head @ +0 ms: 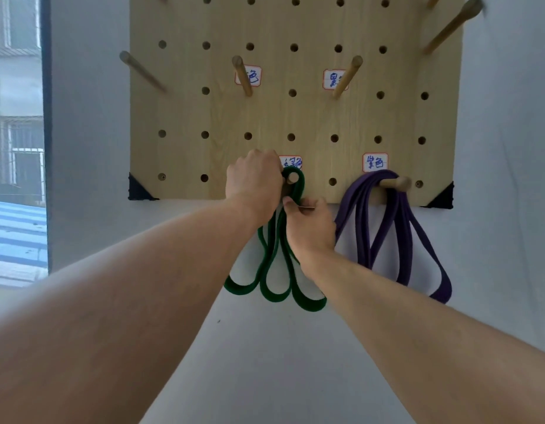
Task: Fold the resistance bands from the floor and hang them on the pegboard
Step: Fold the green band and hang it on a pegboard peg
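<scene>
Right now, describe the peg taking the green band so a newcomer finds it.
Find the wooden pegboard on the wall and follow its bottom row. The peg sits under the left label, with the green band looped over it; its right-hand neighbour carries the purple band.

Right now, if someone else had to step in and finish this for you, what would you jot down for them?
Left hand: gripping the top of the folded green band at its peg.
Right hand: pinching the green strands just below that peg.
Green band: its top loop is over the peg, its loops hanging below the pegboard.
Purple band: folded and hung on the bottom right peg.
Done: purple hung; green nearly seated.
Left: settle green and let go. The two labelled pegs above are bare; the floor is out of view.
</scene>
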Demonstrator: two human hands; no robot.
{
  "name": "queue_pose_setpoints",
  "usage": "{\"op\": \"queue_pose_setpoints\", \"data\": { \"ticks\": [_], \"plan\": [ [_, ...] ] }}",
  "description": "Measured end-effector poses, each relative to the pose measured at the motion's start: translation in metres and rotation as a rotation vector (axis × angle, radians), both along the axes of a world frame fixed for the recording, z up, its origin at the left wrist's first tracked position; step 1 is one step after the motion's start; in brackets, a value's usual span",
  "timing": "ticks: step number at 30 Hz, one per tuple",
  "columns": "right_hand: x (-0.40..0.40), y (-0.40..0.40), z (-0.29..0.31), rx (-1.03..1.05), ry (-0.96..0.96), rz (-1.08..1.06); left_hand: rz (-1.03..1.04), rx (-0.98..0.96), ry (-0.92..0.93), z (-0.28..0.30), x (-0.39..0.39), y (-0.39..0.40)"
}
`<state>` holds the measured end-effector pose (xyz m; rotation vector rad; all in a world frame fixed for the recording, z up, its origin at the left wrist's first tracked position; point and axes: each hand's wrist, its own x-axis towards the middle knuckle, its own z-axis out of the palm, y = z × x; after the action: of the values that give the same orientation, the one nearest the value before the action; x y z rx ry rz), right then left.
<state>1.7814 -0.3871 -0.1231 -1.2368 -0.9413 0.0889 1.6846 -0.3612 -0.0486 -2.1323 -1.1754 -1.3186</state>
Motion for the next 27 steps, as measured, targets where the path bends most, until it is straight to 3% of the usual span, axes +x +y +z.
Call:
{"op": "queue_pose_setpoints", "data": {
  "ticks": [3,6,7,10,15,18,22,27],
  "plan": [
    [-0.007,0.006,0.003,0.023,0.214,0.163,-0.014,0.0,0.012,0.002,0.0,0.0],
    [-0.009,0.003,-0.004,0.132,0.428,0.476,-0.017,-0.009,-0.001,0.002,-0.001,-0.001],
    [-0.009,0.002,-0.01,0.125,0.366,0.483,-0.017,-0.015,-0.008,0.002,-0.001,-0.002],
    [-0.003,0.003,-0.026,-0.01,-0.022,0.234,-0.015,-0.021,-0.01,0.0,-0.001,-0.003],
    [0.015,-0.007,-0.019,-0.108,-0.368,-0.008,-0.018,-0.013,-0.009,-0.003,-0.002,-0.002],
    [0.02,-0.012,-0.018,-0.128,-0.39,0.0,-0.019,-0.018,-0.029,-0.007,-0.001,-0.004],
    [0.018,-0.016,-0.02,0.024,-0.289,0.1,-0.033,-0.025,-0.044,-0.011,-0.001,-0.001],
    [0.028,-0.019,-0.006,0.079,-0.408,-0.201,-0.037,-0.073,-0.11,-0.015,0.003,0.003]
  ]
}}
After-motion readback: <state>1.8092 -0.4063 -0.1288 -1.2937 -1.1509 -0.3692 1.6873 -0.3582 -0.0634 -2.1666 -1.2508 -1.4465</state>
